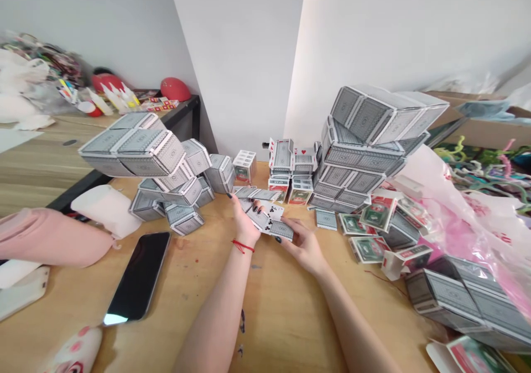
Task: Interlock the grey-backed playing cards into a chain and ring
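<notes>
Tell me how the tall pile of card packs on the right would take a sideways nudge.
The pile would probably topple rather than slide: it stands high, and its top blocks sit tilted, overhanging to the right. The wrapping looks smooth, so layers may slip apart. It would likely fall among the loose packs beside it.

Two hands, one card fan, one phone

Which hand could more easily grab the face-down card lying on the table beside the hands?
Probably the right hand: the loose card lies just past its fingers. The left hand sits farther away, across the fanned cards that both hands grip.
</notes>
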`<action>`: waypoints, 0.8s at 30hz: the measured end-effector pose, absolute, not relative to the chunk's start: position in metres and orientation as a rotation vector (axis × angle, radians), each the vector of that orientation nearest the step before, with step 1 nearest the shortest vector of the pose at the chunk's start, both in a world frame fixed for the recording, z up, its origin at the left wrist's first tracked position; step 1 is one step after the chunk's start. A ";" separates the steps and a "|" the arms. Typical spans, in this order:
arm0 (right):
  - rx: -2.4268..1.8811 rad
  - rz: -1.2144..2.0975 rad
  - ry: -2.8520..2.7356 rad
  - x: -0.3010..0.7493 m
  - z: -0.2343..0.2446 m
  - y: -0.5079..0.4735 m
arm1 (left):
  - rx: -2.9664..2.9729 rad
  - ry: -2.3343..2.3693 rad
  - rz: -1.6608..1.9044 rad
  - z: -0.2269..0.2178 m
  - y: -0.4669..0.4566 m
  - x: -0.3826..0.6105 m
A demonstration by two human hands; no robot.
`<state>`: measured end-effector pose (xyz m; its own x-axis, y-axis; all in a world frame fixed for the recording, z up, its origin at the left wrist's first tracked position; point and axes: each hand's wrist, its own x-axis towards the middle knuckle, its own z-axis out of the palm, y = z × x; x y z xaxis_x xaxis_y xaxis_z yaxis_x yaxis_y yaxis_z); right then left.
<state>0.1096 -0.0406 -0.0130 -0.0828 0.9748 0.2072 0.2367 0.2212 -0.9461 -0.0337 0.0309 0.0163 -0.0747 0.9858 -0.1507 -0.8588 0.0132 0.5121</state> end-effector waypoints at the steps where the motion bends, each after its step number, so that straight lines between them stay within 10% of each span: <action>1: -1.182 0.973 -1.526 0.110 -0.013 -0.041 | 0.284 0.548 1.559 0.016 0.031 -0.035; 24: -1.099 1.134 -1.265 0.089 -0.019 -0.045 | 0.262 0.496 1.583 0.013 0.034 -0.038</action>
<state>0.0885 -0.0452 -0.0191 -0.0135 0.9921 0.1246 -0.0156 0.1243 -0.9921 -0.0375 0.0339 0.0133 -0.0811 0.9881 -0.1306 -0.8857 -0.0114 0.4641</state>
